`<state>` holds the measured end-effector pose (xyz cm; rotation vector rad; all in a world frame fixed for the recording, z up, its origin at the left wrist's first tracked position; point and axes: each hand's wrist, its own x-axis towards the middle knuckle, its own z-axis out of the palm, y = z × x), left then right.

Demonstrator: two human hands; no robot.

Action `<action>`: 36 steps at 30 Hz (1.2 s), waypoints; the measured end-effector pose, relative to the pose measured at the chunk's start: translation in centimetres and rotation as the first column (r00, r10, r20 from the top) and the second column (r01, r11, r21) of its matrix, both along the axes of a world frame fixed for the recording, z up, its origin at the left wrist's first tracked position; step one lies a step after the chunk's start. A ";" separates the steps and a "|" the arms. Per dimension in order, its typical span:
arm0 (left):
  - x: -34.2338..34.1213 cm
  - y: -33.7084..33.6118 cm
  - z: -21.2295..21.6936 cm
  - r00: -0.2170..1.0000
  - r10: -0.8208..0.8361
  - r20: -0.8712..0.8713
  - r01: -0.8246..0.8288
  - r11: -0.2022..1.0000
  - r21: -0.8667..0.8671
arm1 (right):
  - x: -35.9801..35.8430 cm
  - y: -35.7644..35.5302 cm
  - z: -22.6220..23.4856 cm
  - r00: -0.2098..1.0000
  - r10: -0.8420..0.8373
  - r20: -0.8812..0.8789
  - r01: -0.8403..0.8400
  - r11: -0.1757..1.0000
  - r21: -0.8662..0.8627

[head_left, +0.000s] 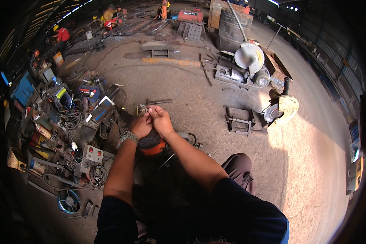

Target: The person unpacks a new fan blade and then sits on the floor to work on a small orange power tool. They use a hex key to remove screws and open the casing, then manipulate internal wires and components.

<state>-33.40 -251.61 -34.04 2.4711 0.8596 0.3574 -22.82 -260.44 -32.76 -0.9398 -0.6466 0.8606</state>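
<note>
Close together in front of me, my left hand [141,126] and my right hand [161,121] have their fingers closed and touching at the tips. Whatever they pinch is too small and too covered to make out. Directly under my wrists sits an orange and black power tool [152,149], largely hidden by my hands and forearms. Thin metal bars [159,101] lie on the floor just beyond my fingertips. A watch with a patterned strap [128,136] is on my left wrist.
Tools, cables [71,118] and a switch box [94,153] crowd the left side. A blue round fan-like thing [68,201] is at lower left. On the right are an angle grinder [281,109], a metal vise-like frame [242,120] and a cut-off saw [249,58]. People work far back.
</note>
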 end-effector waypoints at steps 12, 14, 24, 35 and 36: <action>-0.1 1.0 -1.5 0.981 -0.050 0.186 0.054 0.998 -0.014 | 0.4 0.6 0.6 0.845 0.025 0.534 0.078 0.982 -0.170; 1.0 0.7 -1.1 0.992 -0.028 0.120 0.030 0.999 -0.014 | 1.5 0.9 -0.7 0.897 -0.059 0.438 0.108 0.990 -0.088; 0.2 0.3 0.0 0.999 -0.049 0.004 0.049 0.998 0.029 | 0.9 1.0 2.0 0.996 -0.048 0.070 0.057 0.989 -0.135; -0.1 0.9 -1.1 0.995 -0.025 0.101 0.026 1.000 -0.007 | -0.7 -0.1 1.1 0.963 -0.073 0.258 0.085 0.996 -0.035; 0.0 0.5 -0.6 0.996 -0.028 0.086 0.028 1.000 -0.001 | -0.6 -0.3 1.0 0.993 -0.055 0.102 0.058 0.998 -0.028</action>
